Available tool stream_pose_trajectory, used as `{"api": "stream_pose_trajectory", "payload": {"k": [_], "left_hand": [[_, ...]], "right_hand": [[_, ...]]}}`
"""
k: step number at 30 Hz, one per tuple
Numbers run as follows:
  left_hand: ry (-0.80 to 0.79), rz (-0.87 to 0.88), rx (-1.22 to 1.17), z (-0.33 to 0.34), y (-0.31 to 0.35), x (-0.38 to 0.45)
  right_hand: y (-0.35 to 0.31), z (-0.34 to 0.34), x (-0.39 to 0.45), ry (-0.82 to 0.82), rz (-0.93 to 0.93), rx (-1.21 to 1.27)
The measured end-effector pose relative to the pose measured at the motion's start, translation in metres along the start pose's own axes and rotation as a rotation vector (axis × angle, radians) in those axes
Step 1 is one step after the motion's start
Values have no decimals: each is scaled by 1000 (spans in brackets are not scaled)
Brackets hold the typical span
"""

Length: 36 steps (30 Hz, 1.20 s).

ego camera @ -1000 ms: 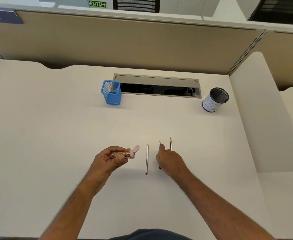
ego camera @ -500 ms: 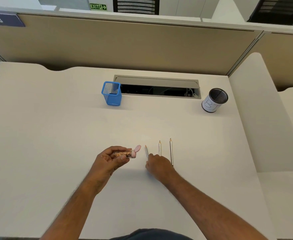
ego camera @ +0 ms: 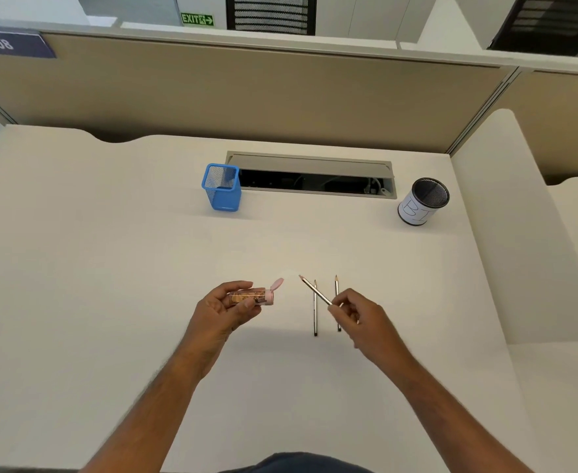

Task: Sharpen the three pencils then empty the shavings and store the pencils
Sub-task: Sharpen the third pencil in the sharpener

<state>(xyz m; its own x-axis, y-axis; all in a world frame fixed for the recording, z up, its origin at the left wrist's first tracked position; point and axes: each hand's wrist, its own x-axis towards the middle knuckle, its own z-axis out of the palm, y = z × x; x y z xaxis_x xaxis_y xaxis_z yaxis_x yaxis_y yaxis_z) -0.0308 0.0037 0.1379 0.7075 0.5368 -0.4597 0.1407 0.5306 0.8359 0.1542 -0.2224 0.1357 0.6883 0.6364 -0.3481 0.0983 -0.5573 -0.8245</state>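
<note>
My left hand (ego camera: 224, 308) grips a clear tube-shaped sharpener (ego camera: 251, 297) with shavings inside, lying sideways, its pink flip cap (ego camera: 276, 284) hanging open toward the right. My right hand (ego camera: 361, 319) pinches a pencil (ego camera: 314, 290) by its back end, lifted off the desk, tip pointing up-left toward the sharpener's open end but apart from it. Two more pencils lie parallel on the white desk (ego camera: 110, 268), tips away from me: one (ego camera: 315, 315) under the lifted pencil, the other (ego camera: 337, 291) partly hidden by my right fingers.
A blue mesh pencil holder (ego camera: 222, 187) stands at the back, left of an open cable tray slot (ego camera: 311, 175). A black mesh cup wrapped in white paper marked "BI" (ego camera: 422, 202) stands at the back right. A beige partition wall runs behind the desk.
My right hand moved from the middle pencil to the leftmost one, picked it up and carried it to the right, tip angled toward the sharpener. My left hand held still.
</note>
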Motion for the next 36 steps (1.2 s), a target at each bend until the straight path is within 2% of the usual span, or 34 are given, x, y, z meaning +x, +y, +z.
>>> {"api": "stream_pose_trajectory", "payload": {"k": [5, 10, 22, 27, 32, 36], "left_hand": [[21, 9, -4, 13, -1, 0], [0, 11, -29, 27, 2, -2], [-57, 16, -34, 30, 11, -7], [-79, 2, -36, 34, 13, -9], [-132, 9, -25, 32, 19, -9], [-118, 12, -10, 30, 17, -9]], "right_hand": [[-8, -20, -15, 66, -118, 49], [-19, -29, -23, 46, -181, 67], [-26, -21, -25, 66, -237, 132], [-29, -13, -27, 144, -312, 88], [-36, -6, -27, 132, -170, 213], [-39, -8, -23, -41, 25, 295]]}}
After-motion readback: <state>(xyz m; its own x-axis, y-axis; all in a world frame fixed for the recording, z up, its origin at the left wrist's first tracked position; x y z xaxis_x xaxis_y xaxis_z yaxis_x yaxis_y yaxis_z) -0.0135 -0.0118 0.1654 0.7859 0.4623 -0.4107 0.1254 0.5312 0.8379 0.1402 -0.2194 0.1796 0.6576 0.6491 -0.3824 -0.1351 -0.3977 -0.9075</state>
